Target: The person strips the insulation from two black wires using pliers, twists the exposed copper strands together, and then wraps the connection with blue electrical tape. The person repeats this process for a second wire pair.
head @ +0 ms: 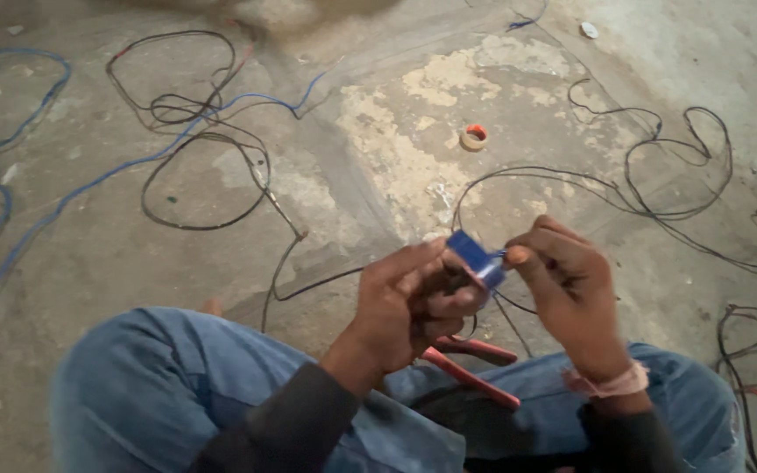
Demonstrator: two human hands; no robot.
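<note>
A person sits on a rough concrete floor (378, 175), knees in faded blue denim, both hands raised in front of the lap. The left hand (409, 302) is curled, fingers bent inward and thumb pressed across, gripping the lower part of a small blue piece (477, 258) — flat, glossy, folded or wrapped like tape (its exact kind cannot be told). The right hand (571, 289) meets it from the other side, thumb and forefinger pinched shut on the piece's upper edge, the remaining fingers loosely folded. A thin dark wire (512, 320) runs down from the blue piece between the hands. A pale band circles the right wrist.

Just under the hands, across the lap, lie pliers with red handles (470, 363), smooth and slightly shiny, the handles spread apart.

The floor is grey and matte, with pale patches where the surface has flaked away. Black wires (659, 188) loop over it to the right and upper left; blue cable (89, 184) — thicker, rubbery — trails along the left side. A small roll of tape (474, 137), tan with a red core, lies flat beyond the hands, well apart from them.
</note>
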